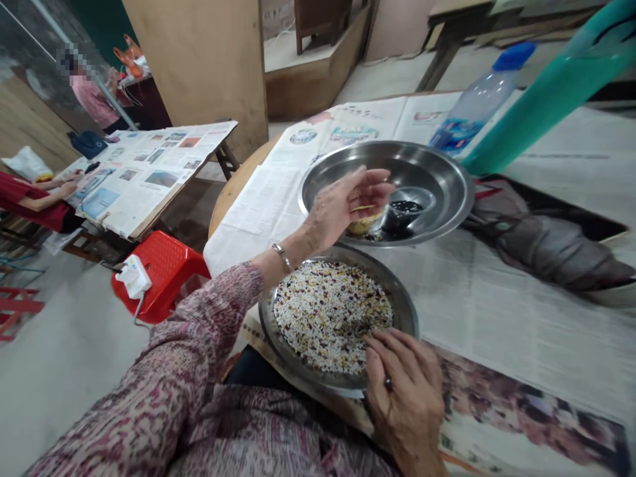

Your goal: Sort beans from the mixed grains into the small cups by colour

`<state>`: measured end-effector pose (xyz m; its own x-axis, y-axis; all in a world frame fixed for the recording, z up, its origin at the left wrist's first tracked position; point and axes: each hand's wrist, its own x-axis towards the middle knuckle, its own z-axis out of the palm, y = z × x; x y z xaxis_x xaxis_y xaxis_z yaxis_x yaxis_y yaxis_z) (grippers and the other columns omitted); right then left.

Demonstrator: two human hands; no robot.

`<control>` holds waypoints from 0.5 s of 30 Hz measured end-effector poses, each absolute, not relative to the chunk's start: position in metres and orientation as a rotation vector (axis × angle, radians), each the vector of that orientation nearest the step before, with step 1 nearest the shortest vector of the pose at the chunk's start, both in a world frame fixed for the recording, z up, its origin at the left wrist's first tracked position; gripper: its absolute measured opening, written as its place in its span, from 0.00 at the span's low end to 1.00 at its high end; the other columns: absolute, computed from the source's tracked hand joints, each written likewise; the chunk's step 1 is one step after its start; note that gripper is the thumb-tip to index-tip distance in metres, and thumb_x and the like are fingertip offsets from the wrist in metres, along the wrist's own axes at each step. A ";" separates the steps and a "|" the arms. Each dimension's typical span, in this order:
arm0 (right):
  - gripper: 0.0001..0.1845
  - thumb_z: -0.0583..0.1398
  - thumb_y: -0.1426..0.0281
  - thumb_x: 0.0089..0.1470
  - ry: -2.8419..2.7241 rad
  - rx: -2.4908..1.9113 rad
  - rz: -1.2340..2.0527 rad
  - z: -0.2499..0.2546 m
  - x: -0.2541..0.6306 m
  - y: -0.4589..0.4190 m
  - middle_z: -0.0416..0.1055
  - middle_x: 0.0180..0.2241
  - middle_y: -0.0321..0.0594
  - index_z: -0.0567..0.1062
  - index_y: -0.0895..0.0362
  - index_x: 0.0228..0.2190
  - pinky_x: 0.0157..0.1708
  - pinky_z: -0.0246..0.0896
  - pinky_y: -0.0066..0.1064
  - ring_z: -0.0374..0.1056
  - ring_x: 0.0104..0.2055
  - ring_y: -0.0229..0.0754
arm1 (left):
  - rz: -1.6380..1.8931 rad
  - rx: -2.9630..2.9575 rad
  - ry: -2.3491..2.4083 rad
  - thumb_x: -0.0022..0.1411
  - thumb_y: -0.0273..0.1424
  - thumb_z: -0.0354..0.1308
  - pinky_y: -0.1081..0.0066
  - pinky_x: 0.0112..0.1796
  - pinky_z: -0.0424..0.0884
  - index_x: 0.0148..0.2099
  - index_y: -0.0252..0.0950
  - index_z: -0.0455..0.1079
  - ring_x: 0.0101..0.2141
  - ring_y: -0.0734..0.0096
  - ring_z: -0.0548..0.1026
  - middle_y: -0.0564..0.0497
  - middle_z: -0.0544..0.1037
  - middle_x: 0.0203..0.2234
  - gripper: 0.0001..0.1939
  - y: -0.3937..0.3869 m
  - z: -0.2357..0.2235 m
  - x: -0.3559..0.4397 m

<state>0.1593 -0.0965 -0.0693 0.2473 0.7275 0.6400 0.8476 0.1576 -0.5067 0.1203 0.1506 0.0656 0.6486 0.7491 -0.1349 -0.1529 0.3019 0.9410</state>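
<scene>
A pale floor (64,371) is running beneath everything; a tan wooden panel (209,66) is standing at the back. The table (233,189) is carrying overlapping newspaper sheets (521,298), their print too blurred for me to read. A second papered table (227,159) is standing to the left, a person in red (34,202) sitting along it; a person in pink (94,99) is showing farther back. A red stool (171,262) is standing between the tables. A steel basin (462,199) is sitting on the near table, and a smaller steel bowl (405,305) is sitting just nearer the wearer. To the right, a teal bottle (541,109), a folded grey umbrella (551,238) and a blue-capped bottle (472,103) are flanking the basin; the latter's blue label (452,134) is showing lettering, illegible from here. The left hand (352,199) is hovering over the basin, released, fingers loosely curved. The right hand (407,384) is reaching over the bowl's rim, fingertips touching the grains; cannot tell whether it is pinching any. A white power strip (134,277) is lying on the stool. A clear dish (412,205) inside the basin is holding black grains, yellow grains (365,224) lying beside it. Mixed white, yellow and dark grains (322,315) are covering the bowl's bottom.
</scene>
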 end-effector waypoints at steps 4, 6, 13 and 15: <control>0.09 0.58 0.73 0.59 -1.485 -1.604 -0.177 -0.068 0.158 -0.096 0.77 0.40 0.46 0.76 0.56 0.41 0.54 0.62 0.53 0.68 0.51 0.51 | 0.438 1.718 0.596 0.65 0.27 0.56 0.65 0.47 0.67 0.45 0.29 0.72 0.31 0.78 0.68 0.50 0.75 0.33 0.09 0.117 0.054 0.052; 0.08 0.59 0.73 0.59 -1.485 -1.603 -0.193 -0.069 0.158 -0.096 0.77 0.40 0.45 0.76 0.56 0.41 0.54 0.62 0.52 0.68 0.51 0.51 | 0.355 2.005 0.638 0.62 0.26 0.58 0.64 0.48 0.67 0.43 0.33 0.74 0.35 0.73 0.69 0.49 0.75 0.36 0.07 0.103 0.045 0.016; 0.08 0.58 0.72 0.60 -1.493 -1.580 -0.212 -0.073 0.160 -0.094 0.77 0.39 0.45 0.77 0.56 0.39 0.54 0.63 0.50 0.68 0.50 0.49 | 0.058 2.550 0.634 0.66 0.26 0.52 0.63 0.52 0.66 0.52 0.35 0.67 0.47 0.64 0.69 0.44 0.69 0.47 0.12 0.056 0.014 -0.046; 0.08 0.58 0.72 0.60 -1.489 -1.589 -0.205 -0.074 0.159 -0.094 0.77 0.39 0.45 0.77 0.56 0.39 0.54 0.63 0.50 0.68 0.50 0.49 | 0.001 2.568 0.599 0.68 0.28 0.51 0.64 0.49 0.67 0.50 0.36 0.67 0.44 0.65 0.70 0.45 0.70 0.44 0.10 0.044 0.007 -0.043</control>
